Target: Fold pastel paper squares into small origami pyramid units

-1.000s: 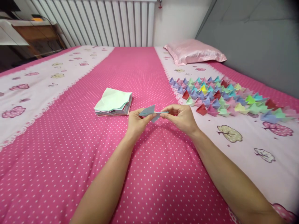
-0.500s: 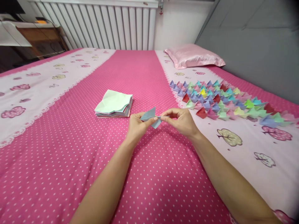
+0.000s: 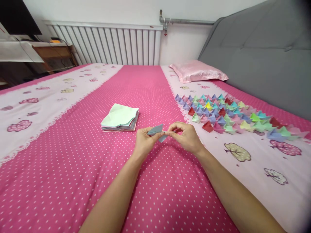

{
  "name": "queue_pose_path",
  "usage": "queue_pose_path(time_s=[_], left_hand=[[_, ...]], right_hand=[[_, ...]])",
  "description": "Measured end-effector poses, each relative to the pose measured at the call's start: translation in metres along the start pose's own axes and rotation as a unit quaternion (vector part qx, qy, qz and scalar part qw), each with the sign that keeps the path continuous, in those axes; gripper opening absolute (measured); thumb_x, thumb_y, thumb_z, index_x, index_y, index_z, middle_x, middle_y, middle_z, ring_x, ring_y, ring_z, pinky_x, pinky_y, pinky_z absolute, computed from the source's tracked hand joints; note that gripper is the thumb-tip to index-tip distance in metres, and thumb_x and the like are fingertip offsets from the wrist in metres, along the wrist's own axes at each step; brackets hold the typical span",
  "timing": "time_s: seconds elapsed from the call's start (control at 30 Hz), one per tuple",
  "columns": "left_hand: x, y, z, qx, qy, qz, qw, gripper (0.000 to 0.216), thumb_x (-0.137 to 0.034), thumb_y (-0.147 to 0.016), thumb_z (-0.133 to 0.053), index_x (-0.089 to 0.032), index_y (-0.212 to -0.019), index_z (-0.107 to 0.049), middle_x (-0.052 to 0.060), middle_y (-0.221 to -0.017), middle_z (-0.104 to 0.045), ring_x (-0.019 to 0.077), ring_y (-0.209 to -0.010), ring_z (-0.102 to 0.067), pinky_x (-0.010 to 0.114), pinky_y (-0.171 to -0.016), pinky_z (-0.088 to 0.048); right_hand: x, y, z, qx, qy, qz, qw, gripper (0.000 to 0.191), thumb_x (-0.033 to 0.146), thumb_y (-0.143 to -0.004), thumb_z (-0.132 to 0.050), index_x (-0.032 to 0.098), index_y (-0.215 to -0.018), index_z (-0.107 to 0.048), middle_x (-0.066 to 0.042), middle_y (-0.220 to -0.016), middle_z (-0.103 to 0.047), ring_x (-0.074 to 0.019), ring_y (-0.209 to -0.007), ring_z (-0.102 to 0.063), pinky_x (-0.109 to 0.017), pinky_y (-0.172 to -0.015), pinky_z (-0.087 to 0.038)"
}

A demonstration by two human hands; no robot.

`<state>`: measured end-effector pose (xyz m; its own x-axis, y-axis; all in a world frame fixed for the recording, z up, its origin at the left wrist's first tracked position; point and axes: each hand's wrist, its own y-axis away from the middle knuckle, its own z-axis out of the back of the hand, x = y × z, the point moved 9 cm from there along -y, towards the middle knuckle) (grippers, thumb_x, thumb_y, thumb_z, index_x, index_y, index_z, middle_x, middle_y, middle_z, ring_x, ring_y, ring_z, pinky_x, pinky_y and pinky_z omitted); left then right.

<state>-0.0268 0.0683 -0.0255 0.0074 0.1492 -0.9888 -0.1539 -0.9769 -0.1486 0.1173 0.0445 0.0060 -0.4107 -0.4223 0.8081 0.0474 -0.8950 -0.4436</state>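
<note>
A small folded sheet of light blue paper (image 3: 156,130) is held between both hands above the pink dotted bedspread (image 3: 143,87). My left hand (image 3: 145,139) pinches its left part between thumb and fingers, with a pointed flap standing up over the thumb. Thumb and forefinger of my right hand (image 3: 186,136) close on the paper's thin right end; the fingers partly hide that end. Beyond my left hand lies a stack of square paper sheets (image 3: 120,116), pale green on top. To the right of my right hand stand rows of several folded paper boats (image 3: 229,113) in many colours.
A pink satin pillow (image 3: 198,72) lies at the far right against a grey padded headboard (image 3: 252,48). A white radiator (image 3: 116,45) lines the back wall. At the far left a desk (image 3: 52,51) carries a black monitor (image 3: 18,19).
The camera view has tilted up, so everything sits lower in the picture. Both hands keep their pinch on the blue paper, whose upright flap now looks flatter.
</note>
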Motion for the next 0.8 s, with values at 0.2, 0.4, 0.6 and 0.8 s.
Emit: queue_pose_path(time_s=[0.2,0.4,0.6,0.8], left_hand=[[0.004,-0.001,0.002,0.001,0.007,0.009,1.0,0.023,-0.032,-0.059,-0.075,-0.011,-0.06,-0.066,-0.002,-0.051,-0.057,0.0081,-0.048,-0.045,0.022,-0.049,-0.033],[0.005,0.0,-0.001,0.015,0.021,0.007,1.0,0.025,-0.034,-0.06,-0.074,-0.011,-0.058,-0.065,-0.003,-0.048,-0.054,0.0064,-0.046,-0.042,0.02,-0.048,-0.032],[0.002,0.002,-0.014,0.088,0.079,0.031,0.992,0.021,-0.03,-0.063,-0.072,-0.01,-0.071,-0.068,0.001,-0.061,-0.064,0.0089,-0.054,-0.053,0.021,-0.056,-0.041],[0.003,0.002,-0.012,0.094,0.119,0.069,0.986,0.028,-0.026,-0.061,-0.074,-0.011,-0.084,-0.068,0.002,-0.065,-0.068,0.0083,-0.053,-0.056,0.018,-0.051,-0.042]], right_hand=[[-0.012,0.004,0.011,-0.061,-0.017,-0.058,0.996,0.026,0.039,-0.063,-0.075,0.017,-0.059,-0.061,-0.002,-0.057,-0.063,-0.0131,-0.052,-0.056,-0.026,-0.051,-0.044],[-0.017,0.003,0.003,-0.047,-0.14,-0.097,0.984,0.033,0.032,-0.057,-0.079,0.019,-0.074,-0.055,-0.002,-0.07,-0.066,-0.0158,-0.063,-0.064,-0.028,-0.06,-0.05],[-0.019,0.002,-0.005,-0.012,-0.145,-0.093,0.985,0.022,0.029,-0.069,-0.069,0.018,-0.087,-0.065,-0.004,-0.082,-0.067,-0.0157,-0.074,-0.063,-0.027,-0.061,-0.05],[-0.026,0.002,-0.002,-0.006,-0.157,-0.117,0.981,0.029,0.031,-0.07,-0.068,0.015,-0.094,-0.069,-0.007,-0.085,-0.068,-0.0157,-0.069,-0.062,-0.031,-0.064,-0.051]])
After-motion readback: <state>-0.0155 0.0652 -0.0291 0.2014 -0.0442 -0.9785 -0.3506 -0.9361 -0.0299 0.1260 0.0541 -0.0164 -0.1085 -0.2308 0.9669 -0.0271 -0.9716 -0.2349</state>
